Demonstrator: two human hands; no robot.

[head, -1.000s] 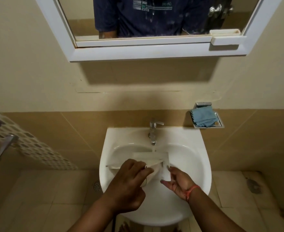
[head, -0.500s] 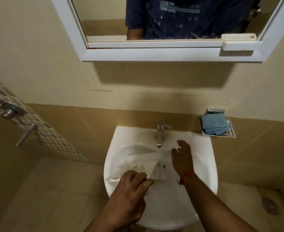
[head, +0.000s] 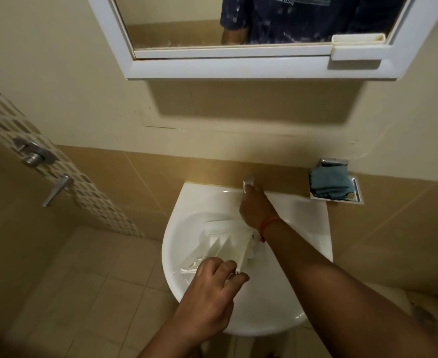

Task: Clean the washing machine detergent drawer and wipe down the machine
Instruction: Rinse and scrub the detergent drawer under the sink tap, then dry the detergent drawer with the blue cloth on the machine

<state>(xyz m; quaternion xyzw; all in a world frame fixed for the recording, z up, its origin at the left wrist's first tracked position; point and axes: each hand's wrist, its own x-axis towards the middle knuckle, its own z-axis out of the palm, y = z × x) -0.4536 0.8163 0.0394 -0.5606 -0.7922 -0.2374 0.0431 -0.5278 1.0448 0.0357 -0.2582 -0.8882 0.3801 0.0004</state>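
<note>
A home bathroom: a white sink (head: 303,223) is fixed to a tiled wall, with a mirror (head: 238,19) above it, a soap dish (head: 354,192) at its right and a shower valve (head: 32,156) to its left.

Looking down at a white sink (head: 303,218) in a beige-tiled bathroom. The white detergent drawer (head: 220,244) sits tilted in the basin, compartments facing up. The left hand (head: 210,293) grips its near end, fingers curled over the edge. The right hand (head: 255,206) is up on the chrome tap (head: 248,181) at the back of the sink, a red thread round that wrist. On the wall to the right there's a metal soap dish (head: 356,193) with a blue cloth (head: 331,183) bunched in it. A white-framed mirror (head: 212,68) hangs above, and a metal lever handle (head: 57,188) is off to the left.
</note>
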